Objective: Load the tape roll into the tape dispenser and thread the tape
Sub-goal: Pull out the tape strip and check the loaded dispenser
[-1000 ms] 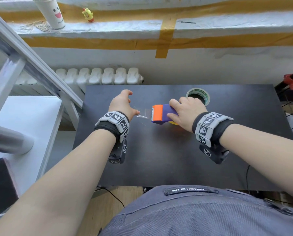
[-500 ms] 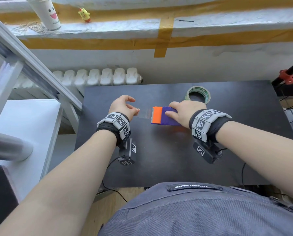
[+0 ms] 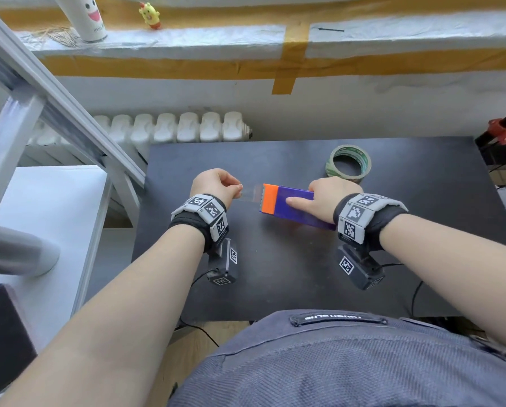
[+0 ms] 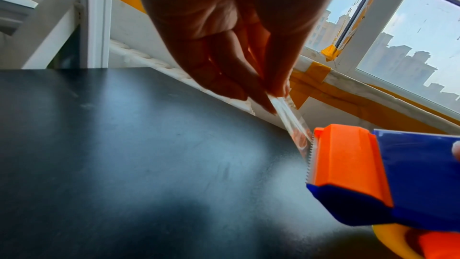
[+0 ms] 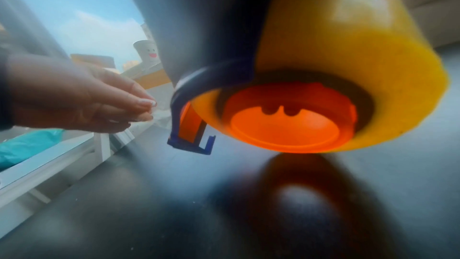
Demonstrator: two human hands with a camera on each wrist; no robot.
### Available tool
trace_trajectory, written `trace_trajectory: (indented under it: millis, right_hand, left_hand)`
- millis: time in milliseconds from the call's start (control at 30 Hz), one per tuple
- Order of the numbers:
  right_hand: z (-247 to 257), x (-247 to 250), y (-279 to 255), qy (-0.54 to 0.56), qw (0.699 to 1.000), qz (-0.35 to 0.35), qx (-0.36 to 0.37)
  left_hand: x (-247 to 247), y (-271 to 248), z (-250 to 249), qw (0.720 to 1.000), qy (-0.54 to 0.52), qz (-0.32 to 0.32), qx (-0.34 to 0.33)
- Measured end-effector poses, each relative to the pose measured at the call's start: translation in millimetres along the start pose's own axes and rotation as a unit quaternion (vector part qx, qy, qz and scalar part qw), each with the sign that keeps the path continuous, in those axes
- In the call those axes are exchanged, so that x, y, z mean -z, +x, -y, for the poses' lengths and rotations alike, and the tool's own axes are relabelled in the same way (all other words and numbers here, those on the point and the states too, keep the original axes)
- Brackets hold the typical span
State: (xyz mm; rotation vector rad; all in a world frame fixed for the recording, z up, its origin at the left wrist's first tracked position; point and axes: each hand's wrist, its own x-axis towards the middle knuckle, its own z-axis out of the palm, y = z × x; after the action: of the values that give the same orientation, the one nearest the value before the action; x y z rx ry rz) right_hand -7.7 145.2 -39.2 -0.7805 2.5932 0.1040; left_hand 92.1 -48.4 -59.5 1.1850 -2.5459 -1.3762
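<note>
- Loading looks done — the yellow tape roll (image 5: 348,66) sits on the orange hub of the tape dispenser (image 3: 292,205), held just above the black table (image 3: 275,274).
- The right hand (image 3: 325,198) grasps the dispenser's blue body, index finger laid along its top.
- The left hand (image 3: 215,186) pinches the clear tape end (image 4: 291,117), drawn taut past the serrated blade (image 4: 311,157).
- Left, by my judgement: settle the strip on the blade — perhaps cut it.
- A spare green roll (image 3: 348,164) lies behind the right hand.
</note>
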Motion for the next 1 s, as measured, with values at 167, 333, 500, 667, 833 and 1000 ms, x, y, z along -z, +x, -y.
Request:
trace_trajectory:
  millis: [167,333,500,667,833,1000]
  right_hand:
    - [-6,7,13,0.038,0.999,0.015,0.019]
    - [-2,10,20,0.048,0.999,0.013,0.013]
    - [-1,12,21,0.049,0.999,0.016,0.008]
    - [0,13,21,0.053,0.998,0.015,0.001]
    - [0,20,21,0.070,0.997,0.016,0.001]
    - [12,54,26,0.057,0.998,-0.018,0.016]
  left_hand:
    - [1,-1,0,1.000,0.000,0.004,-0.017]
    - [2,-1,-4,0.999,0.023,0.010,-0.036]
    - [4,-3,-9,0.998,0.040,0.020,-0.053]
    - [4,-2,-15,0.996,0.047,0.026,-0.065]
    - [10,1,-16,0.998,0.034,0.019,-0.052]
    - [33,10,-27,0.999,-0.001,-0.007,-0.045]
